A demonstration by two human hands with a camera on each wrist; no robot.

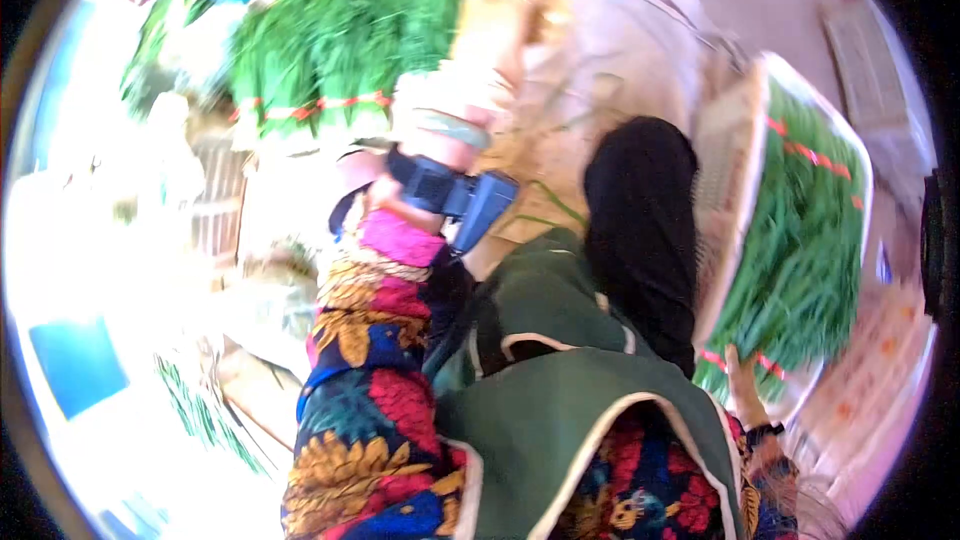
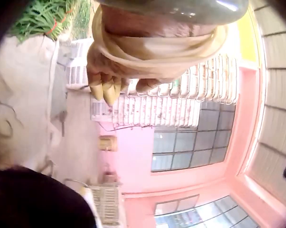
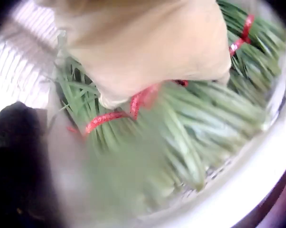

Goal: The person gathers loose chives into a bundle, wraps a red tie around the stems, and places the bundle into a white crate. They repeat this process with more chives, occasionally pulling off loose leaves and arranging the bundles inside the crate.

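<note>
In the head view, my right hand point(image 1: 742, 388) is at the near end of a white crate point(image 1: 768, 100) full of green chives point(image 1: 800, 230) bound with red tape. The right wrist view shows that hand point(image 3: 152, 52) in a beige glove, gripping a taped chive bundle point(image 3: 181, 128) by its red band point(image 3: 105, 119). Cut stem ends point toward the crate's rim. My left hand point(image 1: 505, 50) is blurred and stretched forward over a pale sheet. Up close, the left hand point(image 2: 109, 71) has yellowish fingertip covers and loosely bent fingers, holding nothing.
More taped chive bundles point(image 1: 350, 40) stand upright at the back left. Loose leaves lie on the pale sheet point(image 1: 620, 50) beside my dark-clothed knee point(image 1: 640, 220). Stacked white crates point(image 2: 157, 110) line a pink wall point(image 2: 133, 171). A crate lid point(image 1: 870, 370) lies at the right.
</note>
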